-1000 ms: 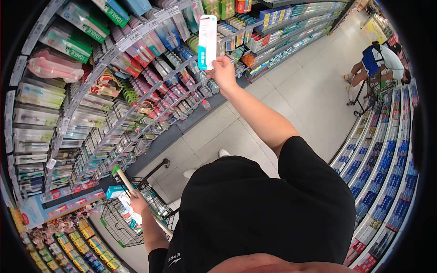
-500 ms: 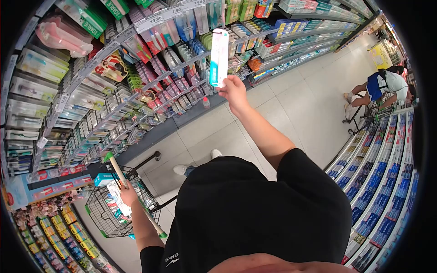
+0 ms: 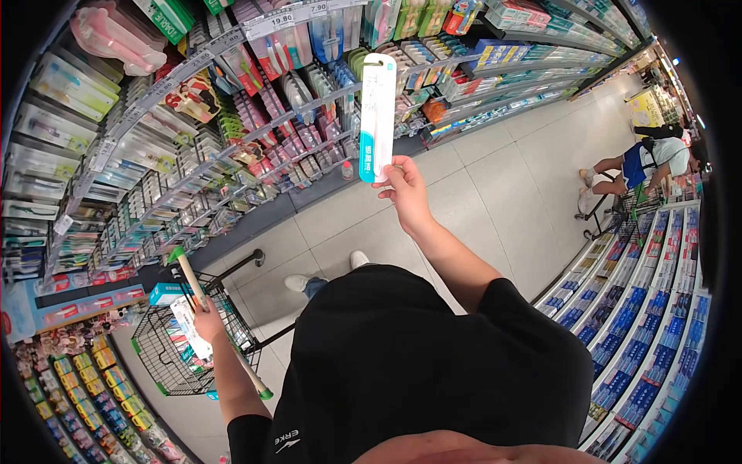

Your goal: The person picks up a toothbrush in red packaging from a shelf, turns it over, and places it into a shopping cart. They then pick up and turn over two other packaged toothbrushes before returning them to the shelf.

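In the upper middle, my right hand (image 3: 407, 193) pinches the lower end of a packaged toothbrush (image 3: 378, 108), a long white pack with a teal corner, held upright in front of the shelves. At lower left, my left hand (image 3: 208, 321) is wrapped round the pale, green-ended handle (image 3: 191, 278) of a shopping cart (image 3: 154, 366). Beside and below that hand, a teal box (image 3: 165, 293) and a white pack (image 3: 185, 326) show in the cart; the hand partly covers the white pack.
Racks of hanging toothbrushes (image 3: 282, 54) fill the upper left. Shelves of boxed goods (image 3: 645, 309) curve along the right. Another person (image 3: 645, 158) bends over a cart (image 3: 635, 213) at far right. A small red-capped bottle (image 3: 347, 171) stands by the shelf base.
My right hand has drawn the toothbrush pack lower and nearer, so it looks larger and its front print shows more. My left hand stays on the cart handle. The view has shifted slightly.
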`<action>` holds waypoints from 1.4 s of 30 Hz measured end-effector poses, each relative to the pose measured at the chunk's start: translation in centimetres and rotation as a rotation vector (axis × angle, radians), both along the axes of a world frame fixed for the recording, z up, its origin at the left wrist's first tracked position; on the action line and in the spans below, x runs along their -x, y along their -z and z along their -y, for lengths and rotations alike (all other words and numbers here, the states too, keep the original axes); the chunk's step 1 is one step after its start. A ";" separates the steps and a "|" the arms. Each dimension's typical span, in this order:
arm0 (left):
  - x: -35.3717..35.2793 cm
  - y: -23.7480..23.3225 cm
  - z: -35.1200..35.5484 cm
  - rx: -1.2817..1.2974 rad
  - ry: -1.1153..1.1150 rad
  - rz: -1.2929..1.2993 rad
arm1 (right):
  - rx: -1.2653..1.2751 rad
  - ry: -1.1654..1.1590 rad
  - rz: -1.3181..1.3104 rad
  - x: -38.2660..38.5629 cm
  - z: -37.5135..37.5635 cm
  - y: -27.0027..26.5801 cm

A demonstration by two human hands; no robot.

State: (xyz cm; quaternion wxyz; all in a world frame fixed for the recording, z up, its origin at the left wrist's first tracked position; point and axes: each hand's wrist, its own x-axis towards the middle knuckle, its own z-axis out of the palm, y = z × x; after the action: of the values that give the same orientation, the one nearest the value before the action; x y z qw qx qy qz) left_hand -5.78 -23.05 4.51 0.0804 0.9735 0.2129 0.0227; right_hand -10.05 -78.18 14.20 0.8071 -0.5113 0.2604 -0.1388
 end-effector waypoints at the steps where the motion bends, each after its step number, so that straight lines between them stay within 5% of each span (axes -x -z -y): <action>1: 0.1 0.0 -0.2 -0.003 -0.001 -0.010 | 0.041 0.008 0.018 0.2 -0.2 -0.4; 10: 0.4 -0.1 -0.1 -0.010 -0.012 -0.001 | 0.187 -0.108 0.253 1.6 -3.3 -3.9; 23: 0.3 -0.5 -0.3 0.031 -0.018 -0.049 | 0.248 -0.146 0.254 1.3 -3.7 -3.2; 42: 3.2 0.2 0.0 0.034 -0.024 -0.061 | 0.234 -0.164 0.049 -1.9 -1.5 3.5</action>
State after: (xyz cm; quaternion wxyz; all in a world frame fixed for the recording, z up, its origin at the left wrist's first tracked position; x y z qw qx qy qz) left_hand -9.01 -23.09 4.34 0.0903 0.9696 0.2273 -0.0098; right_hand -8.17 -76.64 10.71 0.7568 -0.6180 0.1798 -0.1141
